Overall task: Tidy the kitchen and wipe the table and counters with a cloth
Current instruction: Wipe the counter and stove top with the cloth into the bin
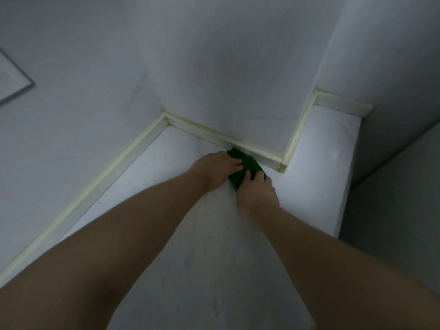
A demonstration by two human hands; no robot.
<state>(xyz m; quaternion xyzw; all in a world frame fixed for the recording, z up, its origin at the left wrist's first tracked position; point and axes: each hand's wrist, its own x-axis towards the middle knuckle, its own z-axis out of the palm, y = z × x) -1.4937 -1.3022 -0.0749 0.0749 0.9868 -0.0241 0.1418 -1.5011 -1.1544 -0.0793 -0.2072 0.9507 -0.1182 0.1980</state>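
A small green cloth (247,164) lies bunched on the white counter (166,186), close against the cream skirting strip at the foot of the wall. My left hand (215,171) comes in from the left and its fingers curl over the cloth's near-left edge. My right hand (258,191) comes in from below and its fingers press down on the cloth's right part. Much of the cloth is hidden under both hands.
White walls meet in a corner at the back left (165,114). A wall block (238,91) juts out over the counter, and a cream strip (295,136) runs round its foot. The counter's right edge (345,198) drops to a grey floor. A framed panel (12,79) hangs on the left wall.
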